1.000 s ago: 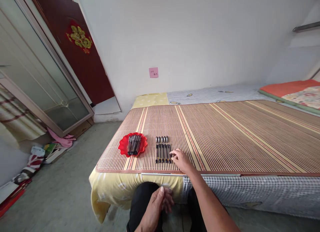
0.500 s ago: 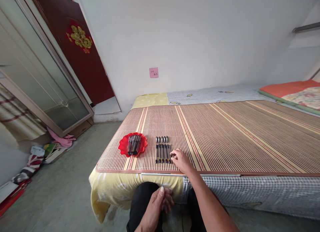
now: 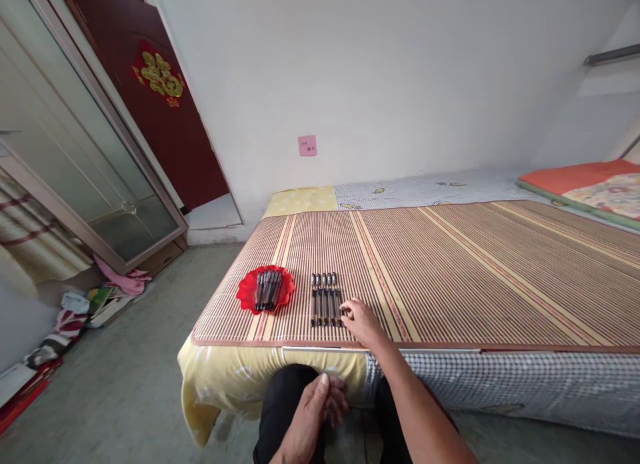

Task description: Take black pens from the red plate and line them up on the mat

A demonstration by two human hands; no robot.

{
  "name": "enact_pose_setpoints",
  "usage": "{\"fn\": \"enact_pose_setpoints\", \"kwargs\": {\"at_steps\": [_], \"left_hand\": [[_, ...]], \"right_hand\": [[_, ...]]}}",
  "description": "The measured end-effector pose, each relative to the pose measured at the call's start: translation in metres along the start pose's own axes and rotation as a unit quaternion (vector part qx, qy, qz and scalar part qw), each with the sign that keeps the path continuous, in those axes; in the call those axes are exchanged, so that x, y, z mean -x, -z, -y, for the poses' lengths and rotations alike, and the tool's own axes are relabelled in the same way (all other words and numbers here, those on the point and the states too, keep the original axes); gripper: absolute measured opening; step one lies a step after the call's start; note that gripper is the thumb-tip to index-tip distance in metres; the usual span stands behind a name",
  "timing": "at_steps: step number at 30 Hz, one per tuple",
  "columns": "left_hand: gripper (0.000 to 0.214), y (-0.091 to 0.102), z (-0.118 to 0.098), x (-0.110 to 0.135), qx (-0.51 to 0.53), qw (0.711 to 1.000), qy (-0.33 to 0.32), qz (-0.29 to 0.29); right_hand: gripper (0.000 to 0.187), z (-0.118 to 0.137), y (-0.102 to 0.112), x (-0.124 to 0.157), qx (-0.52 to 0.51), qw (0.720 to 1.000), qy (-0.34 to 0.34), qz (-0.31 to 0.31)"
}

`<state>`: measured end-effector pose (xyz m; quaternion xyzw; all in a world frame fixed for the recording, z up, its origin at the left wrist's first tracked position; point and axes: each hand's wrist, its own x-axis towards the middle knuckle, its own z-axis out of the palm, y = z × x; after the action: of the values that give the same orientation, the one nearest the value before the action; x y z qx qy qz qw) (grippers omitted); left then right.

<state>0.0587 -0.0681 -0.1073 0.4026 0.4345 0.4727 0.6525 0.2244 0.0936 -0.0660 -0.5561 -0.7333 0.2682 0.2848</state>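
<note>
Several dark pens (image 3: 325, 299) lie side by side in a neat row on a striped bamboo mat (image 3: 450, 264) that covers a bed. My right hand (image 3: 363, 321) rests on the mat at the row's right end, its fingertips touching the outermost pen, fingers curled and close together. To the left a red flower-shaped dish (image 3: 250, 297) holds several more pens (image 3: 267, 289). My left hand (image 3: 313, 414) lies low on my knee below the bed's edge, fingers loosely stretched, holding nothing.
The bed's front edge (image 3: 400, 349) has a yellow and checked sheet hanging down. A folded orange blanket (image 3: 590, 181) lies at the far right. A glass door (image 3: 75, 171), a dark red door (image 3: 150, 84) and floor clutter (image 3: 75, 317) stand at left.
</note>
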Motion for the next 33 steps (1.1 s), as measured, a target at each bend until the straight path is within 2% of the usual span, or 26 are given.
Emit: {"fn": "enact_pose_setpoints", "kwargs": {"at_steps": [14, 25, 33], "left_hand": [[0.061, 0.000, 0.002, 0.000, 0.000, 1.000, 0.004, -0.001], [0.063, -0.001, 0.001, -0.002, -0.001, 1.000, 0.013, -0.004], [0.063, -0.003, -0.001, 0.001, -0.003, 1.000, 0.012, -0.006]], "right_hand": [[0.022, -0.007, -0.005, -0.001, -0.015, 1.000, 0.015, -0.007], [0.032, -0.021, -0.008, -0.006, -0.077, 0.997, 0.008, -0.031], [0.030, -0.011, -0.006, -0.003, -0.049, 0.998, -0.005, -0.029]]}}
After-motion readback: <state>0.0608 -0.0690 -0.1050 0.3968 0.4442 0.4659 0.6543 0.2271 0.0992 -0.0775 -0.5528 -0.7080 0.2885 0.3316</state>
